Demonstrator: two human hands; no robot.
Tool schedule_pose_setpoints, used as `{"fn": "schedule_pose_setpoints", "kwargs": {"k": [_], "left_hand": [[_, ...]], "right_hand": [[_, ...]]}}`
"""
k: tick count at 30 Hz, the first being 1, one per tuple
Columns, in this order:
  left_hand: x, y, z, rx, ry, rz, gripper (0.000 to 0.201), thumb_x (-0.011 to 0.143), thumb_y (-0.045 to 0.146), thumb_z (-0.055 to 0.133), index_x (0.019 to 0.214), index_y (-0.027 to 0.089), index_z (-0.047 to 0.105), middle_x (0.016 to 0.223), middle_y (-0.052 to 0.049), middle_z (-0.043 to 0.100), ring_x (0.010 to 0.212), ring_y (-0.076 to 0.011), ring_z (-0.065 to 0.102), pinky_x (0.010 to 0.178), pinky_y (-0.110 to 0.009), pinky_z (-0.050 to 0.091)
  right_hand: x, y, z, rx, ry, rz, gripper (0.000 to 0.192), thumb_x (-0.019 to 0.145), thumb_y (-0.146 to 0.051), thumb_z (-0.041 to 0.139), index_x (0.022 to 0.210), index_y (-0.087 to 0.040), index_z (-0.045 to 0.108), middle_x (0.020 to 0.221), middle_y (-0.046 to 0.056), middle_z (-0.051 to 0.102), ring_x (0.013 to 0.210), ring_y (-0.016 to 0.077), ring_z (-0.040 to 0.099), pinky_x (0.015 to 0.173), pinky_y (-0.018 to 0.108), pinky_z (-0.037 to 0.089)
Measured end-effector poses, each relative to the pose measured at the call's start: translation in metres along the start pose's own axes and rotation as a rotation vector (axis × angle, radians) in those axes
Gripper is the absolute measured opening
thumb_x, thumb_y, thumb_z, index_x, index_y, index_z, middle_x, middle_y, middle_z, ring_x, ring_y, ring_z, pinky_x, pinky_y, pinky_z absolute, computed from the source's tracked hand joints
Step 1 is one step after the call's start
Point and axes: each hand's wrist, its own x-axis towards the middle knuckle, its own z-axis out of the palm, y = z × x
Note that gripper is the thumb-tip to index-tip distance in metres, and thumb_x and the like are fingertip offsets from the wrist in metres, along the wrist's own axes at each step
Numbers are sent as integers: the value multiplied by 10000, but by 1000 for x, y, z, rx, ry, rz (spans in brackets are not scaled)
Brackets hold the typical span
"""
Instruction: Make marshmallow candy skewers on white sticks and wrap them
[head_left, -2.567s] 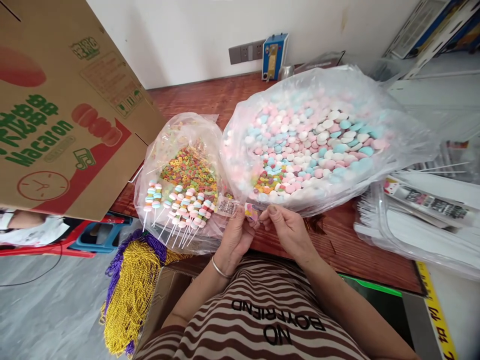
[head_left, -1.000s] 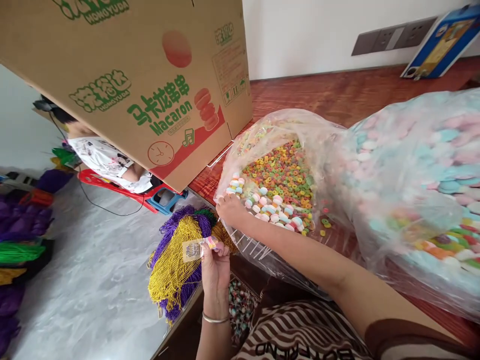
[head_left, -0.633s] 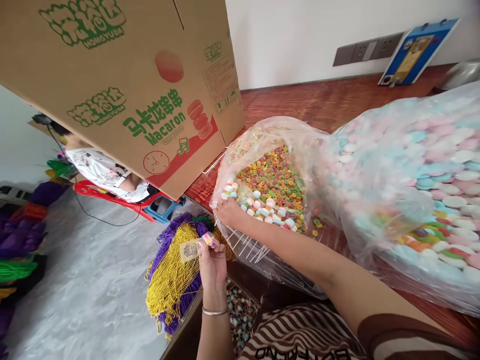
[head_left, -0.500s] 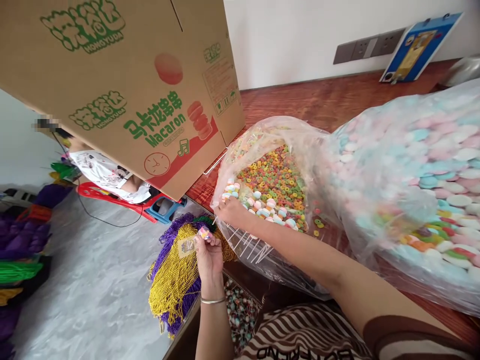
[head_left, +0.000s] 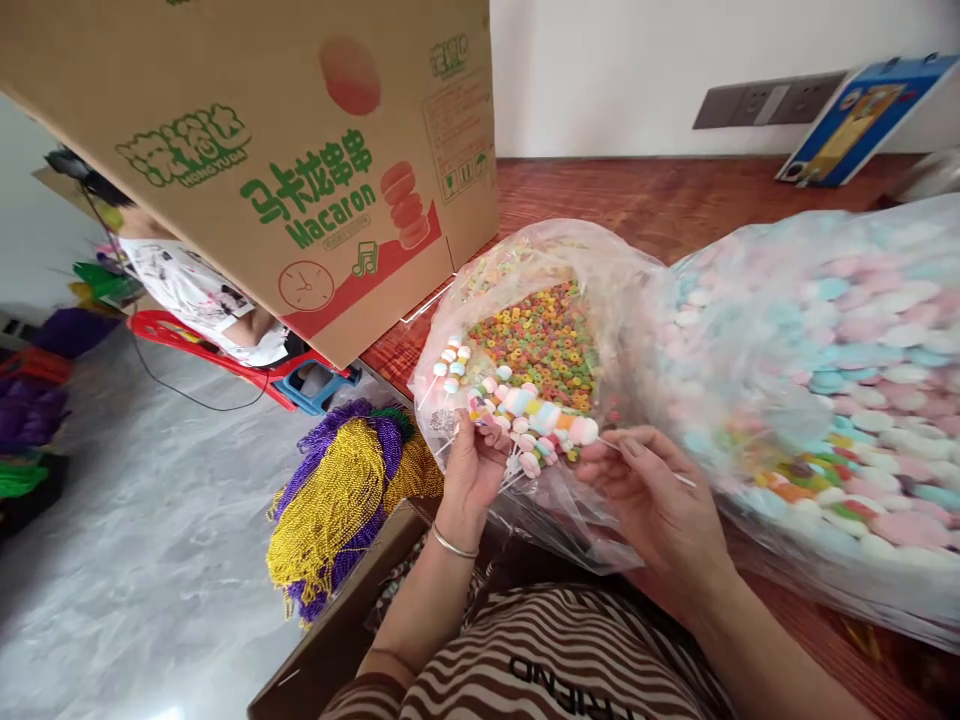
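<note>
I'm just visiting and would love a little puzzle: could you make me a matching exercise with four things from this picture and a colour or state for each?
Things
1. Right hand
2. Bead strands
3. Left hand
4. Cardboard box

Descriptions
A. Printed with the word "Macaron"
B. Gripping a candy skewer by its stick
C. Bracelet at its wrist
D. Gold and purple

Right pairs: 1-B, 2-D, 3-C, 4-A

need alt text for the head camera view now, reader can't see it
The right hand holds a skewer of pastel candies by its stick; the left hand pinches a small printed wrapper. Behind them are a plastic bag of colourful rings and a cardboard box marked "Macaron".
</note>
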Motion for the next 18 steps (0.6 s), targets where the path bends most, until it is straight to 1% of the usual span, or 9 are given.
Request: {"fn": "schedule_pose_setpoints", "kwargs": {"k": [3,6,10,14,16,18], "left_hand": [[-9,-26,8,26,-11,-65,399,893,446,743,701,163,537,617,53,455,514,-51,399,500,-188,362],[-21,-48,16,55,-13,-95,399,836,420,812,701,163,539,602,62,471,501,-47,404,503,-195,368],[-34,-74,25,103,-119,-113,406,760,408,880,719,159,562,581,72,470,497,-47,405,499,-199,367],[-41,-94,28,163,-211,-113,429,677,414,933,757,154,601,614,65,515,514,-46,403,506,-199,372],[-43,-100,30,226,-227,-83,417,674,417,932,772,156,622,629,60,539,523,-51,415,515,-206,386],[-45,-105,33,289,-232,-47,398,682,421,923,755,162,630,622,59,544,525,-59,426,513,-213,394]], "right_hand": [[-26,-9,-29,35,6,42,176,879,-405,747,874,-232,717,780,30,780,619,173,744,618,288,611],[-42,-16,-50,34,14,39,196,882,-433,740,899,-240,711,782,31,784,611,187,747,606,314,623],[-55,-24,-70,26,53,-9,200,876,-443,748,901,-247,713,787,29,790,610,192,748,616,331,636],[-70,-33,-87,27,85,-78,203,864,-455,765,894,-255,739,777,35,788,615,208,748,638,365,646],[-81,-36,-97,-45,96,-128,191,875,-452,758,907,-263,756,806,51,794,658,231,760,689,404,653],[-93,-39,-108,-134,97,-179,184,904,-442,730,964,-276,780,877,72,805,744,260,777,763,440,654]]}}
